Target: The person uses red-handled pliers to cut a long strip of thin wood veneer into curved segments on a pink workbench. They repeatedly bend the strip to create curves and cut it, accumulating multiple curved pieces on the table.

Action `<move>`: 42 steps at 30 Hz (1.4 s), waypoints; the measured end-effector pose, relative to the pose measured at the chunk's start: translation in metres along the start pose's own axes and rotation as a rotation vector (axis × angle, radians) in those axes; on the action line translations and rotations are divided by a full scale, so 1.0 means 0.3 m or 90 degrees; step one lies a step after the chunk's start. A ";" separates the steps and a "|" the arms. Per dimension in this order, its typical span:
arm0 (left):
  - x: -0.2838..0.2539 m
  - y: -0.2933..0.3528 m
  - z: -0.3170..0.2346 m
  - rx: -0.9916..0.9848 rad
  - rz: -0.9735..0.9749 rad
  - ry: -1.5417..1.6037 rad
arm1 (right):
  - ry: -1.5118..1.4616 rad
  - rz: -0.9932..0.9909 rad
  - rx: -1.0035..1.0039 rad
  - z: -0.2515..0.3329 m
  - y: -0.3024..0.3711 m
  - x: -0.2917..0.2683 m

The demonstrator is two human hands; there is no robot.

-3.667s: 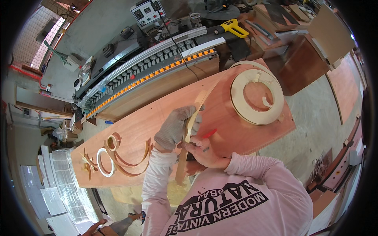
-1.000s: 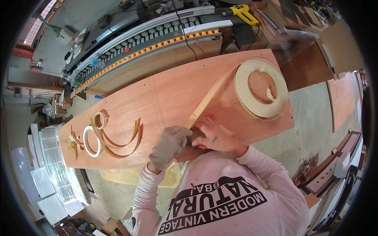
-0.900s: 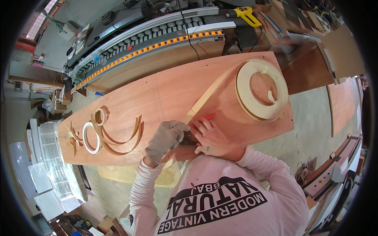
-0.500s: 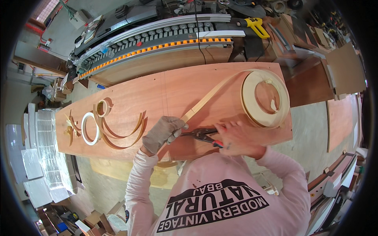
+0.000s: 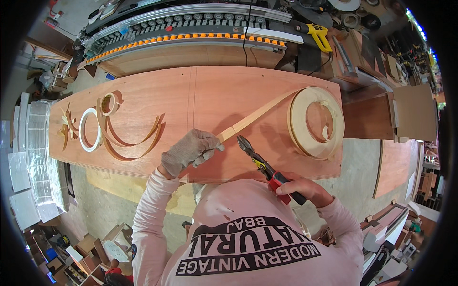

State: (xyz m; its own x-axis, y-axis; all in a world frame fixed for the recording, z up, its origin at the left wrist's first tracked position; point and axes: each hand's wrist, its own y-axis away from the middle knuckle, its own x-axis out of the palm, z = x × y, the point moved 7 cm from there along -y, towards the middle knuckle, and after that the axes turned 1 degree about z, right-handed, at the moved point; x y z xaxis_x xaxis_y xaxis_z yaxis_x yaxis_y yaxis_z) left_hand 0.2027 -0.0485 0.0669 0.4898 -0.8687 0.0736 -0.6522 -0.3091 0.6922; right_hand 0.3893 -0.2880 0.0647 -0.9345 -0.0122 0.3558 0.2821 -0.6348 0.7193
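Observation:
My left hand (image 5: 190, 151), in a grey glove, pinches the free end of a pale edge-banding strip (image 5: 260, 115) that runs up and right to a large roll (image 5: 316, 122) lying flat on the reddish wood panel (image 5: 205, 93). My right hand (image 5: 303, 187) grips the red and black handles of metal snips (image 5: 261, 166). The snip blades point up-left, their tips just right of the strip's end and a little apart from it.
Cut curls of banding (image 5: 135, 138) and a small white ring (image 5: 89, 129) lie on the panel's left part. A long machine with an orange strip (image 5: 191, 38) runs behind the panel. Boards (image 5: 393, 164) and cluttered benches stand to the right; a yellow tool (image 5: 318, 35) rests behind.
My right hand has drawn the snips back and down to the right, away from the strip. My left hand still holds the strip's end, which now shows clear of the blades.

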 end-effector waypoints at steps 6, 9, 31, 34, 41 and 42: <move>-0.008 -0.006 0.028 -0.012 0.003 0.010 | -0.012 -0.013 0.000 0.017 -0.016 0.007; 0.005 -0.015 0.050 -0.016 0.004 0.037 | 0.002 0.006 0.014 0.023 -0.019 0.003; 0.058 -0.012 0.100 -0.041 0.033 0.011 | -0.065 0.042 0.034 0.008 -0.020 0.059; 0.060 -0.021 0.118 -0.042 0.036 0.017 | -0.082 0.032 0.035 0.008 -0.020 0.064; 0.065 -0.008 0.107 -0.059 0.032 -0.010 | -0.068 0.036 0.070 -0.020 -0.023 0.049; 0.065 -0.004 0.107 -0.065 0.032 -0.006 | -0.058 0.033 0.068 -0.024 -0.023 0.044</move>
State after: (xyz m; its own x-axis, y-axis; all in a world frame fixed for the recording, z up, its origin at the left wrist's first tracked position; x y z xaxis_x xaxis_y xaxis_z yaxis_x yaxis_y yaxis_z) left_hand 0.1944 -0.0774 0.0445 0.4520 -0.8860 0.1032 -0.6132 -0.2247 0.7573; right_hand 0.3733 -0.2893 0.0600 -0.8962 0.0308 0.4427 0.3548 -0.5493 0.7566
